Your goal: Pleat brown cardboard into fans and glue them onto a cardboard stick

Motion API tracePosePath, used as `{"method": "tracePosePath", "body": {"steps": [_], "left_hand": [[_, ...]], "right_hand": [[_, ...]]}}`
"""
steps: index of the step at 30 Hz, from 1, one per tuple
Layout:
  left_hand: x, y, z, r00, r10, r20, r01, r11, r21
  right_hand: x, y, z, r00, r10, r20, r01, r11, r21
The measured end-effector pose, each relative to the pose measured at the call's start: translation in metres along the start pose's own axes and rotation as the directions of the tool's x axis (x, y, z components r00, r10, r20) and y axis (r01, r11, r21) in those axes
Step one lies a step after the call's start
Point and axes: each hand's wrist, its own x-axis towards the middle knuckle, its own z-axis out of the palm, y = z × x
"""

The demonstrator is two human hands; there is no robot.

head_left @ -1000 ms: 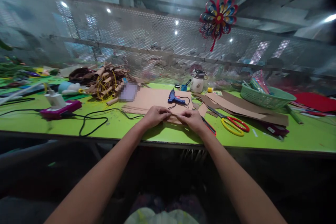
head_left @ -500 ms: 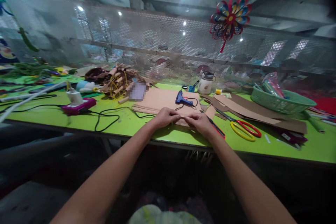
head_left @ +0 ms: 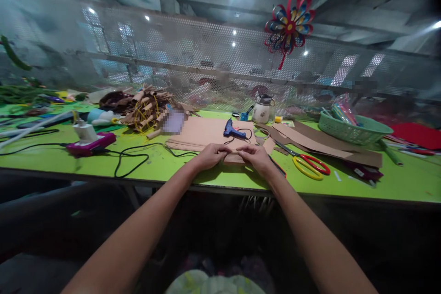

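A small piece of brown paper (head_left: pixel 233 159) is held between my two hands at the front of the green table. My left hand (head_left: pixel 212 156) pinches its left side, with thumb and fingertips together. On the right side, my right hand (head_left: pixel 255 158) grips it the same way, its fingertips close to the left ones. Part of the piece is hidden behind the fingers. Just beyond my hands, a blue glue gun (head_left: pixel 234 130) rests on a stack of brown paper sheets (head_left: pixel 196 128). Beside my right hand lies a dark tool with red edges (head_left: pixel 278 167), partly covered.
Scissors (head_left: pixel 310 166) with red and yellow handles lie to the right, near brown strips (head_left: pixel 310 140) and a green basket (head_left: pixel 358 128). A purple power strip (head_left: pixel 93 144) with trailing cables sits left. Rolled brown paper pieces (head_left: pixel 144 110) and a jar (head_left: pixel 262 109) stand behind.
The whole view has shifted, so the things on the table appear further left. My hands keep their pinch on the brown paper, with fingertips still close together.
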Motion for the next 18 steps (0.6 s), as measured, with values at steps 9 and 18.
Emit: {"method": "tracePosePath", "body": {"steps": [9,18], "left_hand": [[-0.0046,0.002,0.0038,1.0,0.01,-0.02,-0.01,0.999,-0.032],[-0.0021,-0.0013,0.0003,0.993,-0.041,-0.108,0.029,0.993,-0.119]], "right_hand": [[0.0026,0.0058,0.0032,0.999,-0.051,0.008,0.05,0.997,0.064],[-0.003,-0.003,0.0024,0.993,-0.053,0.106,0.031,0.98,0.195]]}}
